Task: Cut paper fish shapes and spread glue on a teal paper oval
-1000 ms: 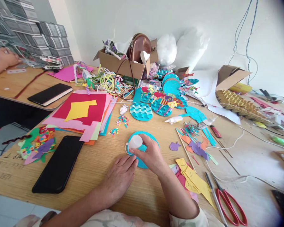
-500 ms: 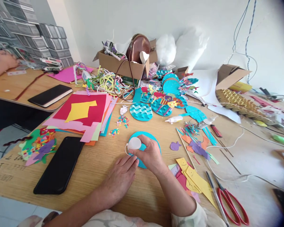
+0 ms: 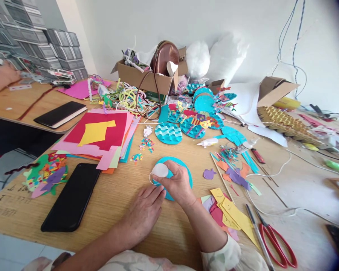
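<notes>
A blue paper disc (image 3: 188, 180) lies flat on the wooden table in front of me. Over it my right hand (image 3: 176, 180) grips a white glue bottle (image 3: 159, 170), its round base facing up and a thin white loop at its side. The bottle's tip is hidden by base and fingers. My left hand (image 3: 148, 207) rests flat, fingers stretched out, fingertips at the disc's lower left edge. Close by on the right is a purple paper fish (image 3: 209, 174). Small paper confetti (image 3: 136, 158) lies left of the disc.
Coloured paper sheets (image 3: 96, 131) and a black phone (image 3: 72, 197) lie left. Red-handled scissors (image 3: 277, 241) and yellow paper scraps (image 3: 233, 212) are right. Behind stand wavy blue discs (image 3: 168, 133) and a cardboard box (image 3: 147, 81). A co-worker's hand (image 3: 5, 73) shows far left.
The glue bottle in my right hand has shifted very slightly left and up over the disc. My left hand stays in place. The co-worker's hand at far left has moved a little.
</notes>
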A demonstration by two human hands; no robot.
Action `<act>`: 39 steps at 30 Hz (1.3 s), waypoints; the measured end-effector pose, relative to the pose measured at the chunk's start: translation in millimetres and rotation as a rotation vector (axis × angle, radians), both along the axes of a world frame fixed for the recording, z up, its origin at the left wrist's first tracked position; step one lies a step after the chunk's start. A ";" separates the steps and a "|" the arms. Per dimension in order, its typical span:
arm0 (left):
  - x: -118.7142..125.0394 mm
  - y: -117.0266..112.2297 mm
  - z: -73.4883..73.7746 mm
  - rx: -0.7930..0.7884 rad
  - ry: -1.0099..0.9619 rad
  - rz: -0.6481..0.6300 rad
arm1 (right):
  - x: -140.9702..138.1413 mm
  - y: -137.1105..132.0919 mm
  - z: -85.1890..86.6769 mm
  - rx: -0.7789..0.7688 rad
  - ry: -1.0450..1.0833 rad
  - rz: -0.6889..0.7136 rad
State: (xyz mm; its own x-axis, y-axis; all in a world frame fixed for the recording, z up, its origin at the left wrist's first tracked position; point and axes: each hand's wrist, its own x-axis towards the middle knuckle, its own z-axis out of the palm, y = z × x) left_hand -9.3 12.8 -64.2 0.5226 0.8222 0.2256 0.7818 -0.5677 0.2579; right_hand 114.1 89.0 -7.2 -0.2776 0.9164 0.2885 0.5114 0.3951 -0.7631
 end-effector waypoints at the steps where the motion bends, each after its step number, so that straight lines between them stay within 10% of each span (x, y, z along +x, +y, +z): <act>1: 0.0 -0.1 0.1 -0.008 0.002 0.004 | 0.2 0.1 0.7 0.001 -0.013 0.009; 16: -0.5 -0.1 -0.5 -0.004 0.004 0.002 | 10.9 -2.1 5.0 -0.295 0.220 -0.007; 39: -0.5 0.6 0.5 -0.001 0.015 -0.009 | 10.6 -7.1 3.3 -0.185 0.002 0.054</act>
State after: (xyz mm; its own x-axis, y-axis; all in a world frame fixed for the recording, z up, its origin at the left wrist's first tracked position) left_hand -9.9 13.4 -63.7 0.5329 0.8179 0.2168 0.7806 -0.5741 0.2472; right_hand 124.7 81.9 -4.0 -0.3277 0.9375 0.1173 0.4920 0.2753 -0.8259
